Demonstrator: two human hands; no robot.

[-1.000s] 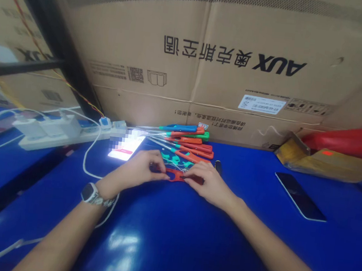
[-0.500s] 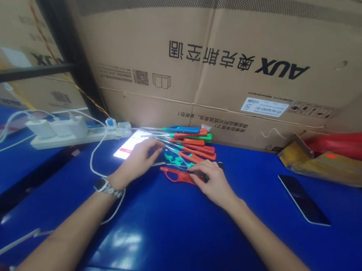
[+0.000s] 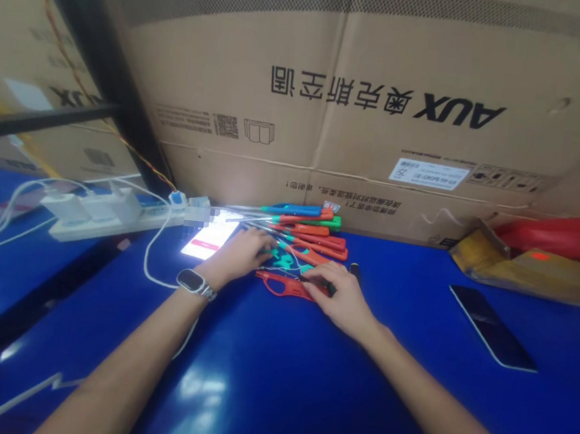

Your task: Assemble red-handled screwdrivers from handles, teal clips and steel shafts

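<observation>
Power strip point(image 3: 79, 228): on the blue tabletop point(image 3: 251, 392) at far left, loaded with white chargers.
Charging cable point(image 3: 146, 250): looped downward from the strip's right end, passing behind the left wrist.
Lit phone point(image 3: 209, 239): bright screen up, just beside the left hand, right edge partly covered by it.
Left hand point(image 3: 244, 257): bent at the fingers, over the teal plastic pieces point(image 3: 281, 259). Has come rightward from near the lit phone within the last half second; a second ago, was on the red shell. Spacing of fingertips and contact with any piece impossible to make out.
Red lighter shell point(image 3: 287, 287): flat on the tabletop, trigger loop toward the left, right end under the right hand. No longer touched from the left, so judged to be minded from one side only, with attention shifted to the loose parts.
Long-necked lighters point(image 3: 312, 230): heaped behind the teal pieces, blue, green, red and orange handles pointing right.
Right hand point(image 3: 341, 295): drawn together at thumb and forefinger, apparently on a slim dark piece point(image 3: 333, 290) above the shell; hardly moved since then. Unclear whether also pressing the shell.
Dark-screened phone point(image 3: 493, 328): lying well apart, at right.
</observation>
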